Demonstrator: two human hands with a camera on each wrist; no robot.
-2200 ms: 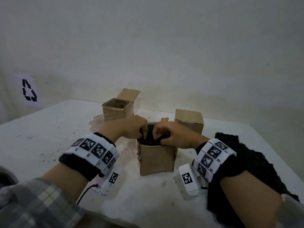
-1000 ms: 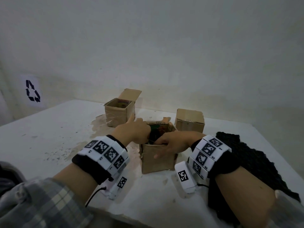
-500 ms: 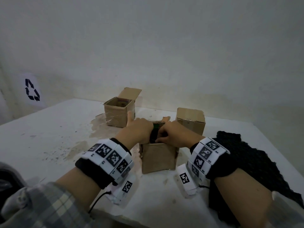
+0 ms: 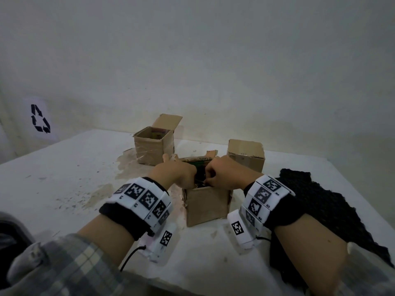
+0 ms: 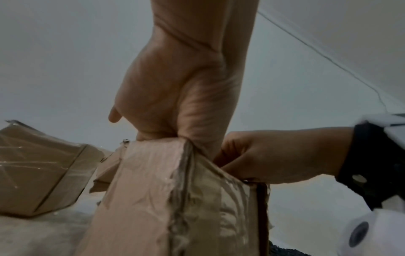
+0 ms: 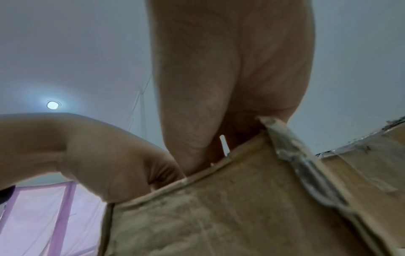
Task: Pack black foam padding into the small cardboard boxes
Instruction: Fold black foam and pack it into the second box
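Observation:
A small open cardboard box (image 4: 206,207) stands mid-table with black foam padding (image 4: 199,173) showing in its mouth. My left hand (image 4: 181,174) reaches over the left rim, its fingers dipping inside out of sight and the thumb sticking out. My right hand (image 4: 215,176) is over the right side, its fingers curled and pinching the foam at the near rim. From the left wrist, the left hand (image 5: 175,104) drops behind the box (image 5: 153,199) beside the right hand (image 5: 274,159). From the right wrist, the right hand (image 6: 230,86) and left hand (image 6: 98,155) meet above the box (image 6: 219,216).
An open box (image 4: 152,146) with its flap up stands at the back left. A closed box (image 4: 245,154) stands at the back right. A large black foam sheet (image 4: 320,208) lies under my right forearm. The white table (image 4: 64,178) is stained around the boxes; its right edge is near.
My right hand has left the box's front face, where its fingers were spread, and now curls over the opening. My left hand has stayed at the left rim.

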